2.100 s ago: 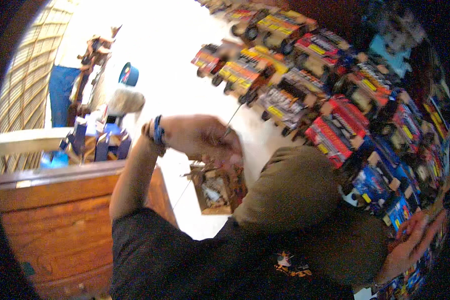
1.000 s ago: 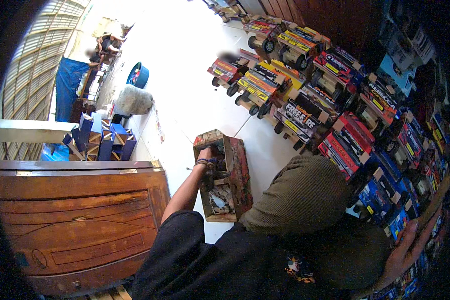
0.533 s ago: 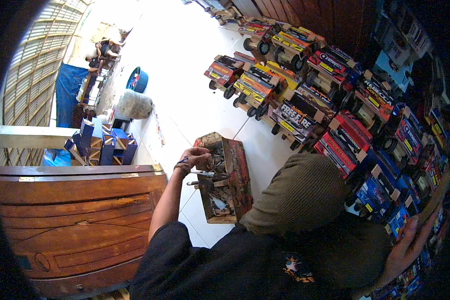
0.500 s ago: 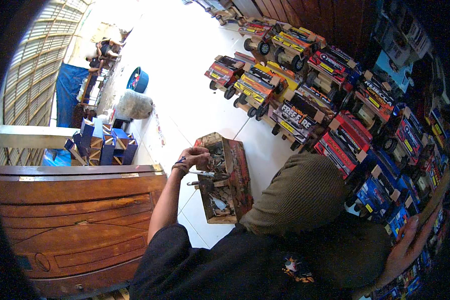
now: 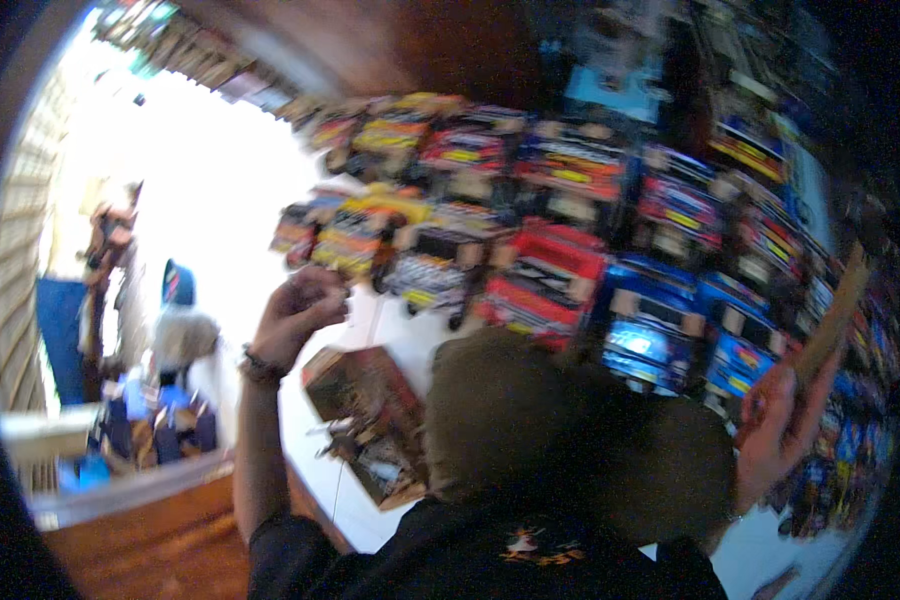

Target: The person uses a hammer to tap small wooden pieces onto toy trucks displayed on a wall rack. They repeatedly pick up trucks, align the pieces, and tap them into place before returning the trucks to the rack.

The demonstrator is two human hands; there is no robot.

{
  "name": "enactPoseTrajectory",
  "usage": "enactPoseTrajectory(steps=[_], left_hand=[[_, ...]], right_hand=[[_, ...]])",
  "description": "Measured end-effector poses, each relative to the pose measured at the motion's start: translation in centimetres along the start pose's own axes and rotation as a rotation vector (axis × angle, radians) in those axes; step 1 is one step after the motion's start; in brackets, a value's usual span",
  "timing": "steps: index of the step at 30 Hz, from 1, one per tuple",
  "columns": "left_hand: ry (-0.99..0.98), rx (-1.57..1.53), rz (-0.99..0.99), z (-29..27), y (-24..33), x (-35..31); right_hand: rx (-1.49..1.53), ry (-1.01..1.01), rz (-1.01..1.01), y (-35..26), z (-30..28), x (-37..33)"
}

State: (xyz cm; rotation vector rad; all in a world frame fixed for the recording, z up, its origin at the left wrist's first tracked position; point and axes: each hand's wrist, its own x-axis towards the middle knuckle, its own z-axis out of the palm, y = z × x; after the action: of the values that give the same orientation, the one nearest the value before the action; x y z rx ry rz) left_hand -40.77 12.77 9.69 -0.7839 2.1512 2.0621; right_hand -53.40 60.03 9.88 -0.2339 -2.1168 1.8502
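My left hand [image 5: 302, 312] is raised beyond a worn wooden box [image 5: 395, 375], its fingers curled closed. Whatever they may pinch is too blurred to make out. Inside the box lie small loose bits and hand tools [image 5: 342, 437], whose handles stick out over its side. My right hand [image 5: 773, 415], at the right, is wrapped round the wooden handle of a hammer [image 5: 832, 312]; the dark head points away from me. Close to that hand stands a blue toy truck [image 5: 738, 345], one of several printed toy trucks. A red toy truck [image 5: 540, 285] stands farther left.
Rows of colourful toy trucks [image 5: 435, 270] fill the floor ahead and to the right. My knees in olive cloth [image 5: 490, 410] are in the middle. A brown wooden panel [image 5: 160, 530] lies at lower left. Outside are a blue tub [image 5: 178, 283] and people [image 5: 110, 235].
The view has swung right, blurring the picture. My left hand has lifted from over the box toward the trucks. My right hand and the hammer show more fully.
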Motion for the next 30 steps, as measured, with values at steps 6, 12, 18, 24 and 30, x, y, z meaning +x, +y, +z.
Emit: enactPoseTrajectory(steps=[6, 12, 18, 24, 30], left_hand=[[-0.365, 0.212, 0.228, 10.9, 7.6, 8.0], [-0.854, 0.309, 0.229, 24.3, 9.7, 13.6], [-1.198, 0.400, 0.285, 37.7, 8.3, 16.0], [-1.264, 0.481, 0.438, 45.7, 8.1, 16.7], [-1.243, 0.445, 0.416, 50.5, 12.2, 24.7]], right_hand=[[0.082, 0.162, -0.027, 0.3, -2.9, 0.5], [-0.115, 0.297, 0.217, 1.3, -5.9, -1.5], [-0.155, 0.263, 0.241, 2.5, -9.4, -2.9], [-0.220, 0.247, 0.326, 2.5, -11.3, -2.9], [-0.156, 0.159, 0.334, 2.9, -12.1, -1.4]])
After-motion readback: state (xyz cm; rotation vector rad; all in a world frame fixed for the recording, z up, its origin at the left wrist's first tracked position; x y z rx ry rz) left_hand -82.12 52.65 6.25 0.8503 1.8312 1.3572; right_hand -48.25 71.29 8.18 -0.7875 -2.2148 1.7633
